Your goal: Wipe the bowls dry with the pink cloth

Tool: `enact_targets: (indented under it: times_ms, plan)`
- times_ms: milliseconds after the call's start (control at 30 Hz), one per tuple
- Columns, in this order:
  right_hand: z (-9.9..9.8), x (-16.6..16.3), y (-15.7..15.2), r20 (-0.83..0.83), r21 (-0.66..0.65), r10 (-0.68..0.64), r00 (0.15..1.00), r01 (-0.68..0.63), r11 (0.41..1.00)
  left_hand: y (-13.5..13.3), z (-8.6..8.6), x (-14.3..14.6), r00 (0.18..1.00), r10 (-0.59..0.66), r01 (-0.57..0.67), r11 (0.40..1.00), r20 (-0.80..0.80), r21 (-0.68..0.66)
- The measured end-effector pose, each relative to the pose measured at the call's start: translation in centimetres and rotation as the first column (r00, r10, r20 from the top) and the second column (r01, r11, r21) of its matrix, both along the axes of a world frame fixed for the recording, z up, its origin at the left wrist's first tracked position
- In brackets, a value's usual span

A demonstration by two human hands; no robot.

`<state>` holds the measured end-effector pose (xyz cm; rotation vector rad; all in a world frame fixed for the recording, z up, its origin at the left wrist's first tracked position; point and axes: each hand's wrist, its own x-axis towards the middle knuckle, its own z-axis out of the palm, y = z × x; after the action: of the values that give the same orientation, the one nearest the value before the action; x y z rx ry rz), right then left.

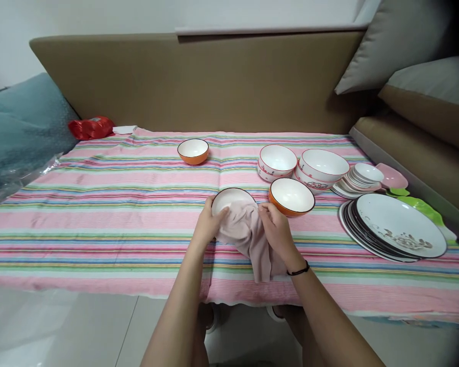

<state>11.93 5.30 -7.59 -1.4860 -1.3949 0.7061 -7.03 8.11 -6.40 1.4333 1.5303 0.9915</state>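
My left hand grips the near left rim of a white-lined bowl that is tilted toward me over the striped cloth. My right hand is closed on a pale pink cloth, which is draped into the bowl and hangs down over the table's front edge. An orange bowl with a white inside stands just to the right of my right hand.
A small orange bowl sits farther back at centre. Two white patterned bowls, a stack of small saucers, a stack of large plates and pink and green dishes crowd the right side. A sofa back rises behind.
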Motion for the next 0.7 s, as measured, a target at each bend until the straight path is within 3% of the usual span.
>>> enact_targets:
  times_ms: [267, 367, 467, 567, 700]
  plan:
    - [0.1, 1.3, 0.4, -0.151, -0.094, 0.041, 0.988, -0.055, 0.994, -0.4, 0.6, 0.3, 0.994, 0.0, 0.002, 1.0, -0.108, 0.024]
    - [0.7, 1.9, 0.5, -0.18, -0.003, 0.054, 0.982, -0.056, 0.998, -0.5, 0.7, 0.4, 0.996, -0.037, 0.042, 0.998, -0.081, 0.053]
    - [1.3, 2.2, 0.4, -0.19, 0.152, -0.029, 0.981, 0.059, 0.987, -0.5, 0.7, 0.5, 0.994, -0.083, 0.09, 0.991, -0.067, 0.097]
    - [1.3, 2.6, 0.4, -0.012, 0.29, -0.127, 0.992, 0.125, 0.949, -0.5, 0.7, 0.5, 0.989, -0.127, 0.136, 0.981, -0.073, 0.138]
    - [0.8, 3.2, 0.8, 0.363, 0.336, -0.157, 0.918, 0.028, 0.941, -0.6, 0.8, 0.5, 0.985, -0.139, 0.153, 0.978, -0.104, 0.143]
